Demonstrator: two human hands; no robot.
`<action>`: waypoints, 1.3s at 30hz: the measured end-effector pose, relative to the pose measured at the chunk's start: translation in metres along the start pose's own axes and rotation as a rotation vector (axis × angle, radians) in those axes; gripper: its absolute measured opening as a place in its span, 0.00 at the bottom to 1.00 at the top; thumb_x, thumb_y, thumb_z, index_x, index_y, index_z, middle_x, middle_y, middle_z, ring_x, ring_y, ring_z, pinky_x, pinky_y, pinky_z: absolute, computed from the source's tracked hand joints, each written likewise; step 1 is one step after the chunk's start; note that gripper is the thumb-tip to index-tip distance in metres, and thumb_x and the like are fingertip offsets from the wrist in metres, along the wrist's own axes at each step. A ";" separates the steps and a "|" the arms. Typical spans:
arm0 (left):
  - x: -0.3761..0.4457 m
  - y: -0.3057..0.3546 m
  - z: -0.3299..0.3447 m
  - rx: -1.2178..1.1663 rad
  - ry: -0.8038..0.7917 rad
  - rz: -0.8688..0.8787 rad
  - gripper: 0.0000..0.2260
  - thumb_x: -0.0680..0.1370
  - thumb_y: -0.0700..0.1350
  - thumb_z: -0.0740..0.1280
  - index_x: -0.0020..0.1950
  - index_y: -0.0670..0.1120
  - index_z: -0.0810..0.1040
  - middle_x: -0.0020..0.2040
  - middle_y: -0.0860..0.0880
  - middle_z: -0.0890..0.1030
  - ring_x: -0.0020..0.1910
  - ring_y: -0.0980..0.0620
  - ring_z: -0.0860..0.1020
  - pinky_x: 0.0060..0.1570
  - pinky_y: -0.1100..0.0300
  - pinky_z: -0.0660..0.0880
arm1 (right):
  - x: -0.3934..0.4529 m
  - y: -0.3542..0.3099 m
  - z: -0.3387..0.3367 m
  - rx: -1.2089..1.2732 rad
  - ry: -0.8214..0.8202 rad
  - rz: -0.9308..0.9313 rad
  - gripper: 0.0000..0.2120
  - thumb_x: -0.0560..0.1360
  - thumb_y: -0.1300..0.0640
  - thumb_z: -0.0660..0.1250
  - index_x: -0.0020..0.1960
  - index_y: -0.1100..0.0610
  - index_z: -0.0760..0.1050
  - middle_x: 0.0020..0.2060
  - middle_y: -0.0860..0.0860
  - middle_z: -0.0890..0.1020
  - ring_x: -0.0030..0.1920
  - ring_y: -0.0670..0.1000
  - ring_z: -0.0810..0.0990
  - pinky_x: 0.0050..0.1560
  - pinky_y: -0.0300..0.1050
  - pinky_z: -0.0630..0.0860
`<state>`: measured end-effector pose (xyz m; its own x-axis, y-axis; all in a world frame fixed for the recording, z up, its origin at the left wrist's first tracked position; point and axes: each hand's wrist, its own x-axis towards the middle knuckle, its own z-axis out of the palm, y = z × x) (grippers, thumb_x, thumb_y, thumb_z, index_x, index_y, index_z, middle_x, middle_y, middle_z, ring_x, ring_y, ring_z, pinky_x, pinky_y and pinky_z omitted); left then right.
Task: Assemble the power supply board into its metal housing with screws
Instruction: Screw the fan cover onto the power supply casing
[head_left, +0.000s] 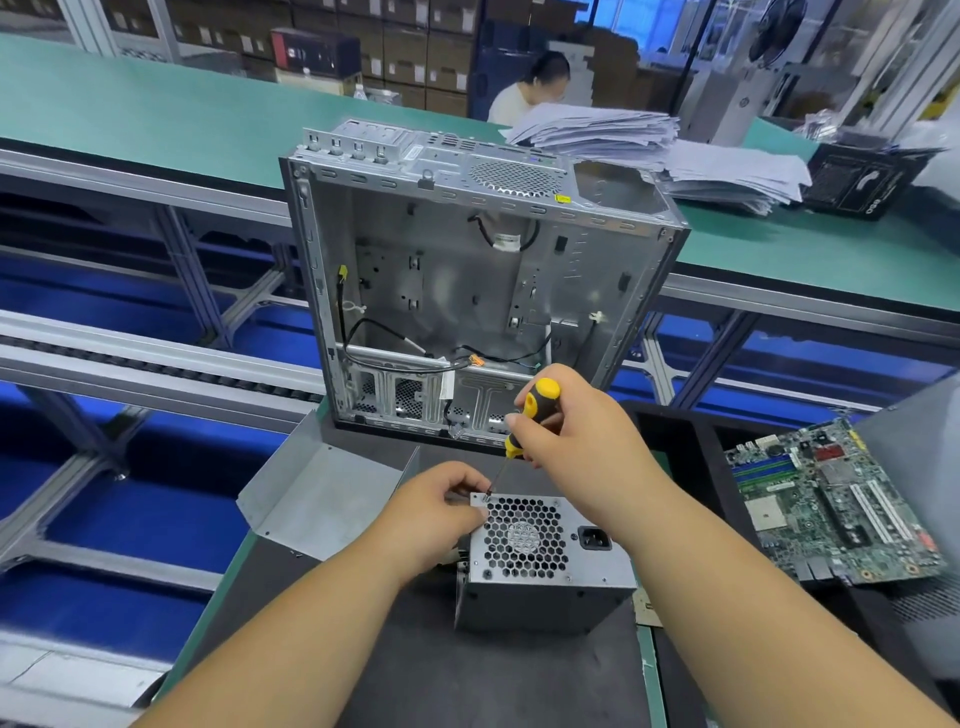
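Note:
A grey metal power supply housing (545, 587) stands on the dark mat with its honeycomb fan grille and power socket facing up. My right hand (571, 431) grips a yellow and black screwdriver (527, 415); its thin shaft slants down to a screw (487, 497) at the grille's upper left corner. My left hand (439, 512) holds the housing's upper left corner, fingers curled at the edge beside the screw.
An open desktop computer chassis (467, 291) stands upright behind the housing. A bent grey metal cover (322, 488) lies to the left, a green motherboard (831, 504) to the right. Stacked papers (675, 150) and a person sit at the far green bench. Conveyor rails run at left.

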<state>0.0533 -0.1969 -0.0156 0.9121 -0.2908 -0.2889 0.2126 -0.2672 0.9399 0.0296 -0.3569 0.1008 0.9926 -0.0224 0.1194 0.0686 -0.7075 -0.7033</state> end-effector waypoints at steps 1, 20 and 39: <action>0.000 0.000 -0.001 -0.001 -0.003 0.006 0.09 0.75 0.37 0.70 0.48 0.52 0.81 0.44 0.47 0.82 0.38 0.54 0.79 0.36 0.65 0.74 | 0.001 -0.001 0.000 -0.022 -0.006 -0.011 0.07 0.77 0.49 0.68 0.47 0.50 0.71 0.38 0.49 0.81 0.40 0.52 0.81 0.46 0.56 0.80; 0.005 -0.006 0.002 -0.091 0.027 0.004 0.09 0.73 0.34 0.72 0.48 0.47 0.82 0.39 0.49 0.80 0.33 0.60 0.76 0.36 0.70 0.72 | 0.018 -0.015 0.005 -0.359 -0.009 -0.083 0.13 0.72 0.43 0.72 0.47 0.48 0.72 0.35 0.44 0.79 0.38 0.47 0.78 0.38 0.45 0.77; 0.005 -0.008 0.004 -0.087 0.046 0.013 0.08 0.74 0.36 0.72 0.48 0.48 0.82 0.38 0.49 0.76 0.35 0.55 0.73 0.38 0.66 0.71 | 0.014 -0.007 0.011 -0.175 -0.017 -0.052 0.20 0.70 0.47 0.76 0.34 0.52 0.66 0.31 0.48 0.74 0.33 0.50 0.72 0.35 0.46 0.70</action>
<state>0.0546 -0.1993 -0.0254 0.9297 -0.2502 -0.2702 0.2288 -0.1822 0.9563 0.0444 -0.3446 0.0997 0.9899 0.0280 0.1393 0.1025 -0.8196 -0.5636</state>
